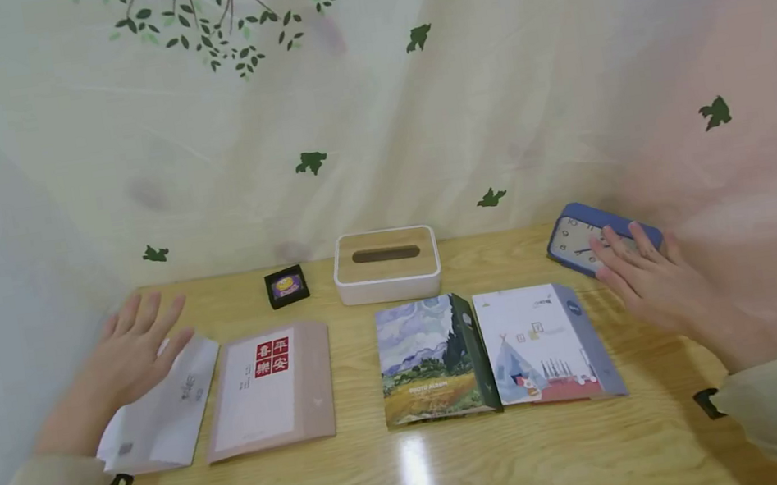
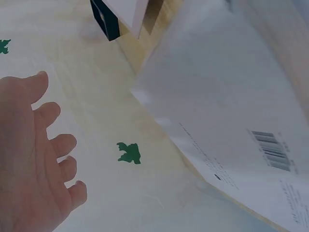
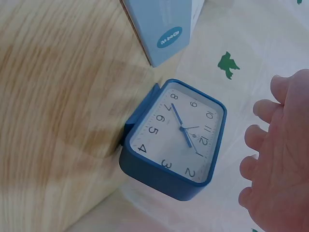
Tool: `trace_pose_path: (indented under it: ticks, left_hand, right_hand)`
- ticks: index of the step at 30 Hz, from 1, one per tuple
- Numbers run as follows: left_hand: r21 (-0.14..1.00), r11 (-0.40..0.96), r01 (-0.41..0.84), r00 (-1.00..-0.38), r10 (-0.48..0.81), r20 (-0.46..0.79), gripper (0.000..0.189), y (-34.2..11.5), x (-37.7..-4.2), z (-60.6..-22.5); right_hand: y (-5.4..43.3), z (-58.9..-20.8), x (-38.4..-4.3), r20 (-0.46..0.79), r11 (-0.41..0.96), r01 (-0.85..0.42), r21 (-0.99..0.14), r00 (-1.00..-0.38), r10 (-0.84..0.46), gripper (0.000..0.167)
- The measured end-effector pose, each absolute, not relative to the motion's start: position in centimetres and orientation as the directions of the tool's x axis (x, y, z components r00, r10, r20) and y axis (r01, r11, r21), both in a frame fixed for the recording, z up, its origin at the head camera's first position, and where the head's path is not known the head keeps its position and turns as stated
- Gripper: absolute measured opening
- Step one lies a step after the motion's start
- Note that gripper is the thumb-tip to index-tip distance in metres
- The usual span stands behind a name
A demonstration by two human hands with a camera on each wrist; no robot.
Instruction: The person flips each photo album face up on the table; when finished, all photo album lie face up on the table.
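My left hand [image 1: 139, 352] hovers with spread fingers over a white book or album [image 1: 167, 414] at the left of the table; in the left wrist view that white cover [image 2: 217, 87] shows a barcode, and the hand [image 2: 34, 159] holds nothing. My right hand [image 1: 651, 280] is spread in front of a blue clock [image 1: 574, 237] at the far right and hides part of its face in the head view. The right wrist view shows the clock [image 3: 181, 130] standing apart from the fingers of the right hand [image 3: 285, 154].
A pink album [image 1: 255, 410], a landscape-painted photo album [image 1: 420, 362] and a tent-pictured album [image 1: 530, 347] stand in a row. Behind them are a small black frame [image 1: 286, 287] and a white tissue box with wooden lid [image 1: 387, 267]. A leaf-printed cloth [image 1: 370, 112] hangs behind.
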State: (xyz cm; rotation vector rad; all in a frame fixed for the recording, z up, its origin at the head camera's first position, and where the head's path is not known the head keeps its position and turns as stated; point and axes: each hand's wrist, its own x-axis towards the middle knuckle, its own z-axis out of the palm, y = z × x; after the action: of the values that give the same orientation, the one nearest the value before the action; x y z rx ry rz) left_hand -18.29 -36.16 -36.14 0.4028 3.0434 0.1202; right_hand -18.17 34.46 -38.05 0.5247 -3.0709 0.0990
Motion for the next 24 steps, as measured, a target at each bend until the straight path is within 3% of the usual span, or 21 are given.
trace_pose_path:
  ticks: [4,11,15,19,24]
  left_hand:
    - [0.049,0.964,0.263,-0.962,0.265,-0.061,0.073,-34.9,-19.2,-35.0]
    - [0.016,0.956,0.292,-0.956,0.292,-0.025,0.087,-29.8,-20.5,-33.4]
    - [0.065,0.945,0.322,-0.947,0.323,-0.001,0.096,-26.2,-20.6,-33.1]
    - [0.132,0.919,0.371,-0.927,0.375,-0.001,0.102,-22.7,-20.7,-33.0]
    - [0.294,0.859,0.419,-0.892,0.449,-0.043,0.106,-18.4,-20.4,-32.8]
  right_hand:
    - [34.6,-37.6,-18.2,0.044,0.939,-0.338,-0.065,-0.941,-0.336,0.062]
    - [34.5,-36.0,-17.8,0.081,0.932,-0.316,-0.176,-0.948,-0.307,0.066]
    - [34.0,-35.6,-17.4,0.107,0.929,-0.305,-0.210,-0.952,-0.288,0.074]
    - [33.4,-35.6,-16.9,0.143,0.912,-0.297,-0.284,-0.953,-0.266,0.093]
    - [32.8,-36.0,-16.2,0.110,0.845,-0.259,-0.469,-0.966,-0.235,0.116]
